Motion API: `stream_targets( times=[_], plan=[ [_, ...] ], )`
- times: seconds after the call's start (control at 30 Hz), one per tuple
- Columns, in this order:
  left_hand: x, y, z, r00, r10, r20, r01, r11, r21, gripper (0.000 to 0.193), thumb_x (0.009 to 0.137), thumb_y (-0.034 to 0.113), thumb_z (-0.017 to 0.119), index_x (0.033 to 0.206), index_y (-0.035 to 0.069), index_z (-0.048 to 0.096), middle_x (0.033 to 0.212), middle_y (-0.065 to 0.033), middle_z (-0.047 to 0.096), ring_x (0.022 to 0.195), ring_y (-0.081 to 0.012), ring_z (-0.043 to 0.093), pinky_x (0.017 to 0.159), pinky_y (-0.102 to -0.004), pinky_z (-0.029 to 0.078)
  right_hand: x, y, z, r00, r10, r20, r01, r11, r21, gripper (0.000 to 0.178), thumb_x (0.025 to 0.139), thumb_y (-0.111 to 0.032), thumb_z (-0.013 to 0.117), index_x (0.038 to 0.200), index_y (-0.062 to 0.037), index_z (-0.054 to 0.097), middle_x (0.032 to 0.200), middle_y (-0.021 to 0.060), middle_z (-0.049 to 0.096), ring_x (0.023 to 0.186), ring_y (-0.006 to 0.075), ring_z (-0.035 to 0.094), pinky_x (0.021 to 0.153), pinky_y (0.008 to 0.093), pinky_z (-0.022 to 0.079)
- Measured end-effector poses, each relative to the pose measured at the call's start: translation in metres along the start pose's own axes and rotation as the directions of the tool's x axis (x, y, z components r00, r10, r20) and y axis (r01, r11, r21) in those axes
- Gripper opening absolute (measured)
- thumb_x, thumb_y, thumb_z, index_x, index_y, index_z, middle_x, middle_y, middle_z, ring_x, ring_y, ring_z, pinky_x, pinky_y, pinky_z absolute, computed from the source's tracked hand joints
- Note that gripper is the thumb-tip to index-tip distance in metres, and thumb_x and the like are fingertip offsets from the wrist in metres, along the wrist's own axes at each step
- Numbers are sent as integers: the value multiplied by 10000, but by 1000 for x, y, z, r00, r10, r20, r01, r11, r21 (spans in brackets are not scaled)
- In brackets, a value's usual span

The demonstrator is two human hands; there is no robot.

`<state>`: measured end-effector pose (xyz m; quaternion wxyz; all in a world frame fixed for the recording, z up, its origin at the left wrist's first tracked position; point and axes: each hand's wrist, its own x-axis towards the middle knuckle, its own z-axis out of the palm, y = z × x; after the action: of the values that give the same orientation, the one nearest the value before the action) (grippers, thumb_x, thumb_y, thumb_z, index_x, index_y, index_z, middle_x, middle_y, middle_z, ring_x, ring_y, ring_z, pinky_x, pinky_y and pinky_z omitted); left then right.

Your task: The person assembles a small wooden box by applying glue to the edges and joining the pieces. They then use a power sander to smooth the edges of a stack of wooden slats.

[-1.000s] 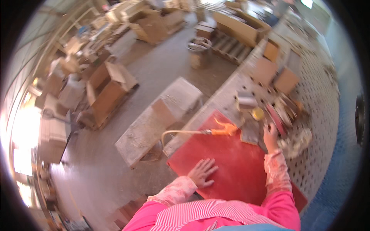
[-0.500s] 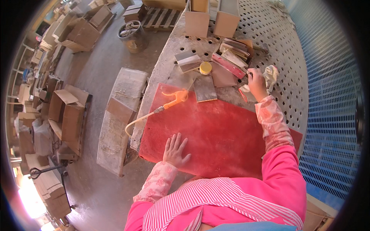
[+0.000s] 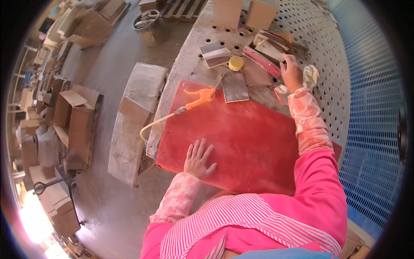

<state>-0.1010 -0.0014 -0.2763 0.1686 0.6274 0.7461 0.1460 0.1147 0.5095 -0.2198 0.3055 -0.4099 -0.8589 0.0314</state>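
Observation:
My left hand lies flat, fingers spread, on the red mat near its front left edge. Further off to the right, my right hand reaches over the perforated table, thumb and fingers apart, with nothing visible between them. Its fingertips are beside a pile of flat tile-like pieces and the end of a red bar; whether they touch is unclear. A crumpled whitish cloth sits just right of that hand. An orange air blow gun rests on the mat's far left, its hose trailing over the edge.
A yellow-lidded jar, a grey tile and a small stack of tiles stand beyond the mat. A blue slatted panel borders the right side. On the left floor are a dusty bench, open cartons and a bucket.
My right hand has moved forward to the tile pile, and its fingers have stretched out. My left hand stays flat on the mat. The whole view has shifted slightly.

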Motion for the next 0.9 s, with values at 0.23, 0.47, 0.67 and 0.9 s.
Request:
stream_targets(
  times=[0.23, 0.47, 0.67, 0.9],
  plan=[
    [1, -2, 3, 999, 25, -44, -23, 999, 30, 898, 815, 484, 813, 1613, 215, 501, 1759, -158, 316, 1629, -368, 271, 1334, -539, 196, -114, 7, -20, 988, 153, -2, -152, 982, -115, 213, 967, -246, 761, 1067, -68, 699, 963, 141, 722, 873, 389, 705, 779, 498, 563],
    [1, -3, 4, 999, 41, -16, -40, 998, 51, 906, 844, 527, 774, 1632, 201, 469, 1769, -160, 291, 1632, -382, 256, 1332, -555, 184, -145, 33, -23, 920, 387, -57, -374, 913, 161, 218, 1012, -227, 668, 1038, -15, 711, 947, 236, 711, 908, 464, 685, 800, 532, 535],
    [0, -5, -1, 998, 50, -29, -50, 999, 4, 879, 888, 511, 741, 1640, 159, 451, 1774, -194, 257, 1644, -407, 215, 1333, -565, 163, -171, -14, -105, 943, 327, -55, -284, 882, 377, 226, 1096, -202, 612, 1039, 0, 695, 968, 174, 714, 889, 316, 670, 826, 433, 544],
    [3, -8, 5, 996, 55, -71, -63, 990, -125, 850, 918, 505, 727, 1642, 154, 457, 1768, -201, 272, 1647, -381, 222, 1340, -554, 151, -232, -169, -163, 832, 157, 532, -496, 640, 586, 203, 1110, -158, 556, 933, -57, 558, 851, -30, 530, 785, 74, 488, 686, 261, 424]
  ],
)
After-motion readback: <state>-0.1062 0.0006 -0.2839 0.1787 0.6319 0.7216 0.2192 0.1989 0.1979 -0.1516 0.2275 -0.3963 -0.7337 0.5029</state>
